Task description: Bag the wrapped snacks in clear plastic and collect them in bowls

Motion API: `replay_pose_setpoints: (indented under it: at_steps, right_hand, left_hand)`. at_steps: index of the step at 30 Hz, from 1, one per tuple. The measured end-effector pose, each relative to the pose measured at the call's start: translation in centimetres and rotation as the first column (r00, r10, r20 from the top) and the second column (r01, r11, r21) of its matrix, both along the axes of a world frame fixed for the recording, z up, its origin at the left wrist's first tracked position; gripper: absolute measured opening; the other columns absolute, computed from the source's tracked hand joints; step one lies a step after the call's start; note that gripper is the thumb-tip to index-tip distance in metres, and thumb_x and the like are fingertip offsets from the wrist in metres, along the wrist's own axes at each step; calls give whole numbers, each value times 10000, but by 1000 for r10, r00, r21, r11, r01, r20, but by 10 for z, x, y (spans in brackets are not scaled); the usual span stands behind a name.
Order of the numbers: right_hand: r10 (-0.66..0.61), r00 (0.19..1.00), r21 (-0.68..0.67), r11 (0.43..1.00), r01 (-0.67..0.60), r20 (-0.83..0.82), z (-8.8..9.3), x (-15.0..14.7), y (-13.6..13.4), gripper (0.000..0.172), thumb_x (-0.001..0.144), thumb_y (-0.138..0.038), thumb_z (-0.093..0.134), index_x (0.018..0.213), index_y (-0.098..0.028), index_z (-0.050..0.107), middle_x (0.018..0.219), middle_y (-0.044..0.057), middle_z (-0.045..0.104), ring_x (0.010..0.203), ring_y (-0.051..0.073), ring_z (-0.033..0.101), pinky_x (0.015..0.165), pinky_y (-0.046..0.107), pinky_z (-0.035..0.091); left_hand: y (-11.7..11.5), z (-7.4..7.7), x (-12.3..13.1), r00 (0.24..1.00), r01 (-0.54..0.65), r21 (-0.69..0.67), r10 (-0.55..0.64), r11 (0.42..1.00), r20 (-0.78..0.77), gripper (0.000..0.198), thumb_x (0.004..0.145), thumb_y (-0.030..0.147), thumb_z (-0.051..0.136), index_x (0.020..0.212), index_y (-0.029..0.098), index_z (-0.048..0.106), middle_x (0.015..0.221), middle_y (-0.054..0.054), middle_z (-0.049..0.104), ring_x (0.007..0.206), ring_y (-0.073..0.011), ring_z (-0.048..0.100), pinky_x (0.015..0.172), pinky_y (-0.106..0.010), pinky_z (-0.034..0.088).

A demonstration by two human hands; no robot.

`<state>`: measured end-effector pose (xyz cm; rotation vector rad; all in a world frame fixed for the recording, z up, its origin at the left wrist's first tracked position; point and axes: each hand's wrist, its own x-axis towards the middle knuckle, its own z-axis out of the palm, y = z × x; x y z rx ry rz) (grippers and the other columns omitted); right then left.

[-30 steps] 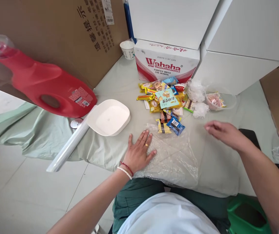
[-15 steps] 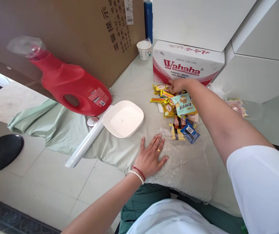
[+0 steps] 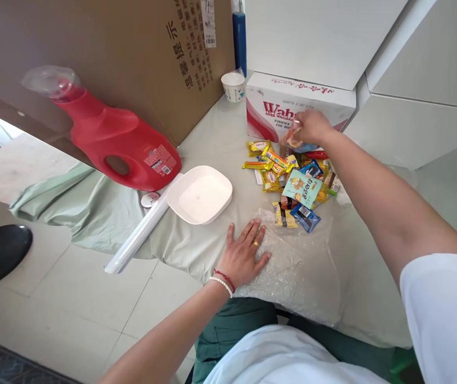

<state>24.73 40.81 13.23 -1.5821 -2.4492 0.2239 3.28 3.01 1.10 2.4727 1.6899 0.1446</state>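
My right hand point(image 3: 312, 128) is raised in front of the water carton, its fingers closed on a small pinkish snack packet point(image 3: 292, 137). Beneath it lies a heap of wrapped snacks: yellow packets point(image 3: 271, 181), a pale green packet point(image 3: 302, 188) on top, and a blue packet point(image 3: 305, 217) at the near edge. My left hand point(image 3: 244, 256) rests flat with fingers spread on clear plastic film point(image 3: 292, 266), left of and nearer than the heap. Beyond that hand sits a white square-rimmed bowl point(image 3: 200, 194) with nothing in it.
A white and red water carton point(image 3: 262, 114) stands behind the heap, against white cabinets. A paper cup point(image 3: 233, 88) is at its left. Farther left are a red jug point(image 3: 124, 138), a roll of clear film point(image 3: 144, 226) and a big cardboard box point(image 3: 132, 48).
My right hand has risen from the back of the heap, now with the pinkish packet in it. The pale green packet has shifted and turned a little. My left hand stays put.
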Motion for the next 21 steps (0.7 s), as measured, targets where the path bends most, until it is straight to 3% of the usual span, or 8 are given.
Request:
replay_pose_setpoints:
  at_steps: [4, 8, 11, 14, 16, 17, 19, 21]
  right_hand:
    - [-165, 905, -23, 985, 170, -391, 33, 23, -59, 298, 853, -249, 817, 1015, -98, 618, 1208, 142, 669, 1104, 202, 594, 1026, 387, 481]
    - [-353, 509, -364, 928, 82, -785, 35, 71, -147, 224, 958, -300, 737, 999, -160, 566, 1038, 49, 697, 887, 130, 672, 835, 322, 588]
    - [-615, 356, -617, 777, 123, -704, 8, 122, -222, 250, 905, -340, 794, 950, -197, 594, 859, -1, 680, 666, 118, 659, 556, 226, 567]
    - [-828, 277, -789, 553, 267, -487, -28, 162, -294, 228, 896, -351, 786, 928, -197, 621, 850, 31, 708, 627, 125, 659, 469, 196, 527]
    - [-879, 288, -818, 464, 341, -379, -47, 179, -333, 274, 966, -468, 671, 997, -198, 631, 977, 99, 746, 739, 183, 716, 546, 262, 593]
    - [-878, 342, -792, 459, 403, -336, -52, 186, -347, 341, 990, -528, 605, 1072, -198, 633, 1073, 137, 748, 832, 228, 739, 613, 321, 627]
    - [-827, 522, -616, 526, 586, -209, -56, 200, -368, 513, 984, -617, 545, 1251, -185, 616, 1281, 210, 693, 1073, 344, 720, 793, 471, 641]
    - [-712, 701, -328, 671, 665, -37, -53, 215, -377, 644, 954, -618, 565, 1393, -147, 574, 1425, 259, 599, 1276, 437, 612, 970, 584, 566]
  left_hand:
    - [0, 0, 1, 1000, 2, 0, -2, 1000, -8, 704, 1061, 582, 334, 1656, 206, 335, 1735, -120, 298, 1604, -311, 299, 1301, -689, 98]
    - [0, 1, 1, 1000, -3, -1, 3, 1000, -5, 693, 1062, 576, 338, 1646, 203, 358, 1733, -126, 300, 1603, -315, 304, 1300, -691, 91]
    - [0, -1, 1, 1000, 1, 1, -1, 1000, 2, 689, 1065, 567, 335, 1646, 196, 358, 1731, -135, 294, 1601, -319, 310, 1297, -699, 65]
    - [1, -3, 0, 1000, 12, 8, -12, 1000, 0, 683, 1064, 551, 339, 1646, 193, 360, 1726, -150, 302, 1594, -329, 325, 1291, -703, 53]
    - [2, -4, 1, 1000, 11, 10, -11, 1000, -6, 680, 1062, 546, 332, 1644, 197, 366, 1720, -159, 312, 1586, -337, 340, 1286, -705, 62]
    - [2, -4, 1, 1000, 9, 12, -9, 1000, -8, 682, 1060, 547, 326, 1644, 198, 367, 1717, -163, 318, 1582, -344, 347, 1283, -707, 72]
    - [3, -4, 3, 1000, 6, 19, -5, 1000, -13, 695, 1057, 553, 311, 1646, 188, 364, 1713, -172, 325, 1574, -359, 360, 1273, -718, 97]
    - [3, -2, 4, 1000, 7, 23, -7, 1000, -16, 708, 1056, 558, 292, 1645, 171, 362, 1711, -178, 329, 1569, -365, 367, 1263, -728, 114]
